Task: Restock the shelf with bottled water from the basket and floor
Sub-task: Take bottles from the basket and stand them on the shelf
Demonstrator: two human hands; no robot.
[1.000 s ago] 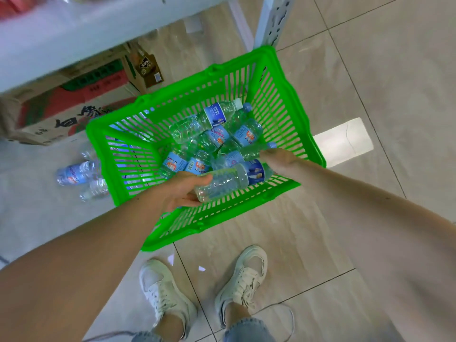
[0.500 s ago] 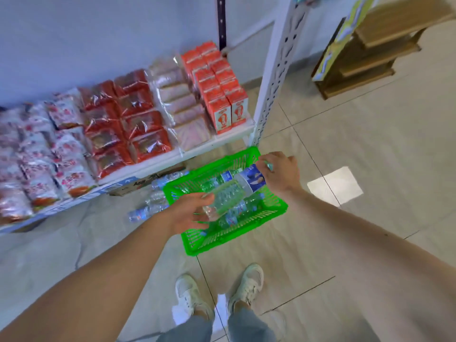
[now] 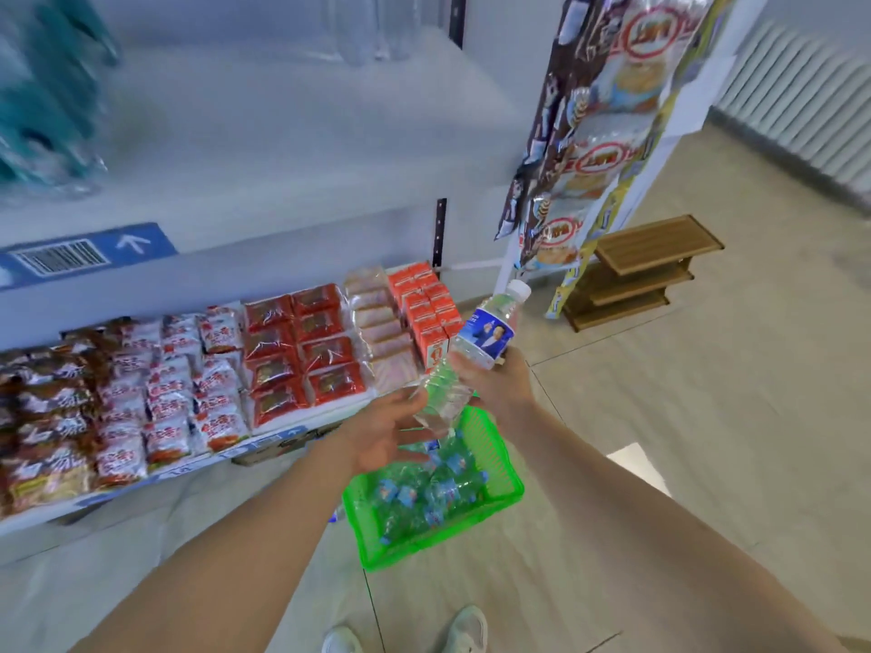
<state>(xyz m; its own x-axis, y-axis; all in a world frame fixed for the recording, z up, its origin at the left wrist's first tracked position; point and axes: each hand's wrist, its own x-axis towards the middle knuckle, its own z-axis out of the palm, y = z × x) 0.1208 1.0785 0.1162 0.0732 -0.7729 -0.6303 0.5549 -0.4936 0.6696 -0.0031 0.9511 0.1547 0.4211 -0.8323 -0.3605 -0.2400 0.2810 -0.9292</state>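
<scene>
- Head view: your right hand (image 3: 502, 386) is closed around the middle of one bottle (image 3: 471, 355), just under its blue label, with the white cap tilted up and away from you.
- Your left hand (image 3: 384, 433) is half open, fingers spread under the bottle's clear base; it supports rather than clamps, and whether the fingertips truly touch the plastic is hard to tell.
- The basket (image 3: 511, 492) sits on the floor directly below the grip, with many bottles lying in it.
- The upper shelf (image 3: 264, 176) lies above and left of the grip; its white board looks largely bare near you, with blurred bottles at its far left.
- Judging from this, you are carrying the bottle up for placing. Bring it upright before it reaches the shelf, lead with the base, and set it flat.
- Keep the right hand low on the body so the thin plastic does not buckle, and let go only once it stands.
</scene>
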